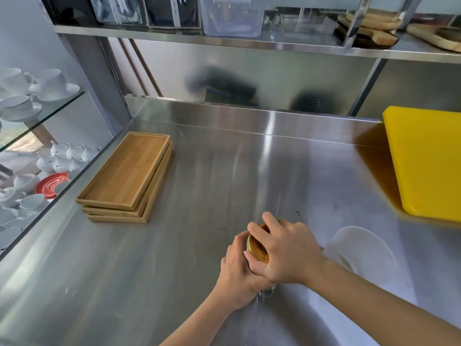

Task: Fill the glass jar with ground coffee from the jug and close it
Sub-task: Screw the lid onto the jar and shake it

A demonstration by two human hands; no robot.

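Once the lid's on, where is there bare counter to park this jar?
Bare steel runs between the stacked wooden trays and the yellow cutting board, back to the splashback. Crowded near the right hand: the white jug sits beside it.

Brushed stainless steel counter (pixel 199 245), smooth, softly reflective. At ten o'clock, matt bamboo-grained wooden trays (pixel 127 176). At three o'clock, smooth yellow plastic board (pixel 429 161). At centre, shiny gold metal lid (pixel 257 248) on clear glass jar (pixel 266 293). Beside it, translucent white plastic jug (pixel 361 250).
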